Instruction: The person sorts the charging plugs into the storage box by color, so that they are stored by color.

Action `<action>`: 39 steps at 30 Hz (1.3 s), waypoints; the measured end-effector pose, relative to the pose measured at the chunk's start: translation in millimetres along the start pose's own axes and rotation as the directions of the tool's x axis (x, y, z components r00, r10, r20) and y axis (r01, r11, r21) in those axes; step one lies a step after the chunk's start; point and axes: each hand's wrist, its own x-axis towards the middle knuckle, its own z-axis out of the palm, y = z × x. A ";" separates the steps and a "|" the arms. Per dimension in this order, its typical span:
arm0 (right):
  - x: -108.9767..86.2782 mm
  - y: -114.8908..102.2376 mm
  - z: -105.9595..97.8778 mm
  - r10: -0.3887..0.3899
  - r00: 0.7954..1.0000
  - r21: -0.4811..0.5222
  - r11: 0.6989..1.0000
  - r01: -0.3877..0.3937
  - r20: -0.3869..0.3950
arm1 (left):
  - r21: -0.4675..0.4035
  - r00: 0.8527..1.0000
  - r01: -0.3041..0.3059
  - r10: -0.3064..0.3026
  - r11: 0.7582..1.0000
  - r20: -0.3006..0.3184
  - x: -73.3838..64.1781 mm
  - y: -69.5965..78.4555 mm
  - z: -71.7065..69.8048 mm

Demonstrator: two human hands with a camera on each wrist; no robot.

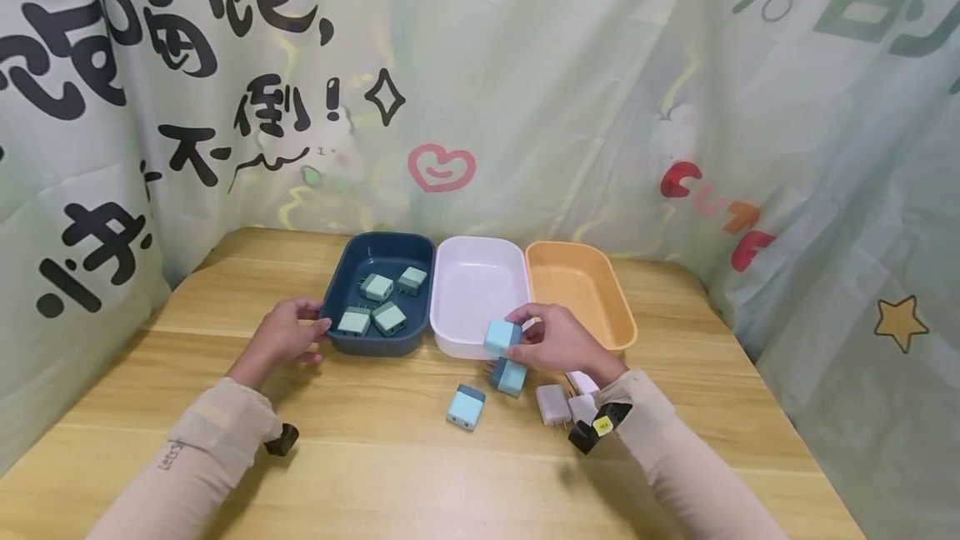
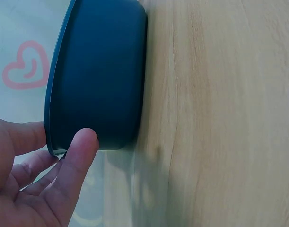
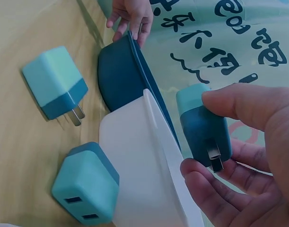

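My right hand (image 1: 558,338) pinches a two-tone blue USB wall charger (image 1: 501,337) between thumb and fingers over the front rim of the white tray (image 1: 480,290). Its metal prongs show in the right wrist view. Two matching chargers lie on the table in front: one charger (image 1: 466,407) apart, another charger (image 1: 510,377) below the held one. My left hand (image 1: 288,332) grips the left rim of the dark blue tray (image 1: 386,345), fingers at the rim and one digit against the outer wall (image 2: 97,71). Several pale green chargers (image 1: 389,319) lie in that tray.
An orange tray (image 1: 628,315) stands right of the white one, the three trays side by side. Several pale lilac chargers (image 1: 553,404) lie by my right wrist, partly hidden by it. A printed curtain (image 1: 525,90) hangs behind the wooden table (image 1: 375,457).
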 end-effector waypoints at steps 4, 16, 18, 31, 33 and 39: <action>6.0 -0.7 -0.6 0.016 1.000 0.032 0.999 -0.016 -0.022 | 0.003 1.000 -0.007 0.007 1.000 -0.005 -0.9 -0.8 0.6; 28.7 -7.2 -3.3 0.088 0.994 -0.012 0.996 -0.088 -0.060 | -0.005 1.000 0.008 -0.008 1.000 -0.007 -3.7 -6.0 -0.1; 32.5 -8.2 -5.3 0.095 0.994 -0.022 0.995 -0.097 -0.056 | -0.011 1.000 -0.006 0.006 1.000 -0.006 -3.5 -5.8 0.4; 55.7 -3.2 -8.7 0.151 0.987 -0.051 0.987 -0.154 -0.060 | -0.003 1.000 -0.016 0.016 1.000 -0.014 -1.3 -4.4 2.3; 60.1 -1.0 -9.1 0.161 0.985 -0.050 0.985 -0.165 -0.066 | 0.003 1.000 -0.010 0.010 1.000 -0.016 -1.3 -3.8 2.4; 70.8 2.2 -11.0 0.201 0.977 -0.042 0.978 -0.204 -0.065 | 0.008 1.000 0.003 -0.003 1.000 -0.018 -1.5 -2.0 2.8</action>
